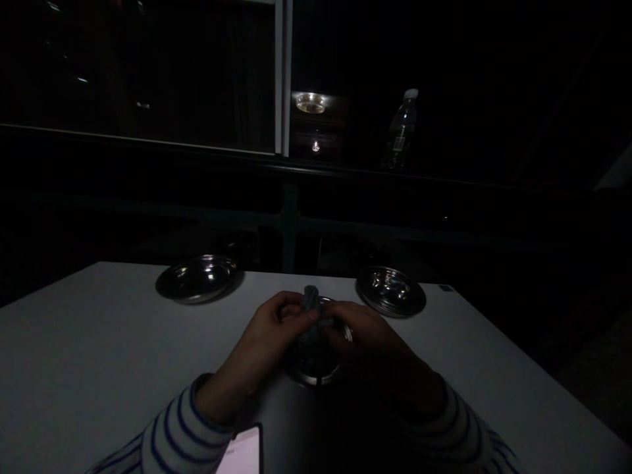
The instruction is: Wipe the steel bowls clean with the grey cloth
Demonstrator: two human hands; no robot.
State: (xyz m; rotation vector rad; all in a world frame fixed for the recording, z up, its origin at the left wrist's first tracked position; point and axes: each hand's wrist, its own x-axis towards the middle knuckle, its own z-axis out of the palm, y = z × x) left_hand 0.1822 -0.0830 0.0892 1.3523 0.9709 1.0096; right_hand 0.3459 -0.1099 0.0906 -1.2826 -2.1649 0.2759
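"Where's the grey crumpled piece (311,299)?"
"Lower centre, roughly upright over the metal bowl (309,378), left hand (270,324) pinching it."
"Right hand (369,329)?"
"Close on its right; can't tell its grip."

Very dim, with heavy shadows.

sleeves (182,428): white, dark-blue stripes | held piece (311,299): grey-green | dishes (197,282): silver | table (123,355): pale grey | bottle cap (411,93): white | phone screen (244,455): pinkish-white
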